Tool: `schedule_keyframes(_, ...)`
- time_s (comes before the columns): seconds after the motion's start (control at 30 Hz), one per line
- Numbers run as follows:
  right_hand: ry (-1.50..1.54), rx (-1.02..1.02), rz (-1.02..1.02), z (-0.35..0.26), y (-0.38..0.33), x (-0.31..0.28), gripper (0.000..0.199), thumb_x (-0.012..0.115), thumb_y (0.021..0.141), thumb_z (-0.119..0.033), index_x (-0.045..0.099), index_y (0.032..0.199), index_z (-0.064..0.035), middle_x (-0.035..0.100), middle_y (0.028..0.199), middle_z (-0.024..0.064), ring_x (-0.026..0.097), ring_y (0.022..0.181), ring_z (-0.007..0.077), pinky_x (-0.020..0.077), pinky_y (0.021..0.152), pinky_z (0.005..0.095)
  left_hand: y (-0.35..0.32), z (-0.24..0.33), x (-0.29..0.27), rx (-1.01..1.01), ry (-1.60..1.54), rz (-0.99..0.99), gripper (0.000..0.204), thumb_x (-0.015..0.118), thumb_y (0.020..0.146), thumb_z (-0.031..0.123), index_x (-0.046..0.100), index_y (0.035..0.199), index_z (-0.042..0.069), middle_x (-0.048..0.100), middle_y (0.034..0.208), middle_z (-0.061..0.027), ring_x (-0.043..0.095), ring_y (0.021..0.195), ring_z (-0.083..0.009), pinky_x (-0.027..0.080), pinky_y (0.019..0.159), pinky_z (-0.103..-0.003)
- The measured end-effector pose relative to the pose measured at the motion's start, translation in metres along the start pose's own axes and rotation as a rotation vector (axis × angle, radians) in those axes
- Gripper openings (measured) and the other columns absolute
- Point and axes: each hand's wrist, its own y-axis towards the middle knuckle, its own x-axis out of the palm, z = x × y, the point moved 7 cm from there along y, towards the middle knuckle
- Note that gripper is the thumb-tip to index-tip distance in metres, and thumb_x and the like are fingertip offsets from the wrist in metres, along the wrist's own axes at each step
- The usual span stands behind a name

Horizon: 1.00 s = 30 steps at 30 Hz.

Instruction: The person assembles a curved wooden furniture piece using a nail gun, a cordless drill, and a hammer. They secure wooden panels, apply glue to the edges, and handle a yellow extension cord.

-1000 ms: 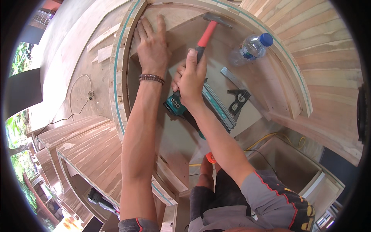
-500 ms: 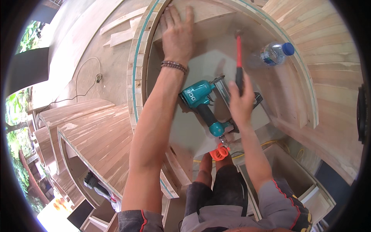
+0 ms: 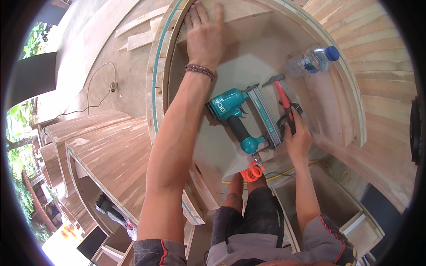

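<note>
Left hand (image 3: 205, 37): flat, fingers spread, pressing the far wooden board (image 3: 239, 9). Right hand (image 3: 298, 138): grasping the red-handled hammer (image 3: 282, 97), right of the teal nail gun (image 3: 242, 117). Water bottle (image 3: 313, 60): far right.

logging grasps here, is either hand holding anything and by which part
The right hand holds the hammer by the black end of its red handle. The left hand holds nothing; it presses flat on the wooden panel.
</note>
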Motion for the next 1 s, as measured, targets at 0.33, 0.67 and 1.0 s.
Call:
schedule_keyframes(0.33,0.115,-0.311,-0.338,-0.108,-0.031,0.032,0.07,0.071,0.086,-0.017,0.045,0.151,-0.0155,0.061,0.106,0.016,0.06,0.099,0.0349,0.049,0.087,0.0468,-0.002,0.003,-0.001,0.025,-0.095,0.062,0.093,0.081,0.074,0.027,0.036,0.156,0.022,0.044,0.147,-0.0346,0.048,0.135,-0.0467,0.044,0.11,-0.047)
schedule_keyframes(0.67,0.209,-0.133,-0.559,-0.122,-0.024,0.058,0.089,0.067,0.082,-0.012,0.025,0.16,-0.0195,0.059,0.112,0.0212,0.068,0.075,0.0404,0.0567,0.065,0.0483,0.025,0.012,-0.009,0.162,0.109,-0.208,0.106,0.086,0.072,0.037,0.026,0.159,0.035,0.048,0.136,-0.0381,0.058,0.122,-0.0508,0.061,0.087,-0.045)
schedule_keyframes(1.0,0.861,-0.114,-0.207,-0.126,0.025,-0.073,0.079,0.062,0.082,-0.013,0.029,0.153,-0.0013,0.063,0.092,0.0219,0.066,0.07,0.0386,0.0552,0.067,0.0459,0.034,0.017,-0.015,0.319,0.189,-0.382,0.107,0.081,0.076,0.054,0.022,0.161,0.026,0.054,0.122,-0.0356,0.063,0.11,-0.0533,0.064,0.069,-0.044)
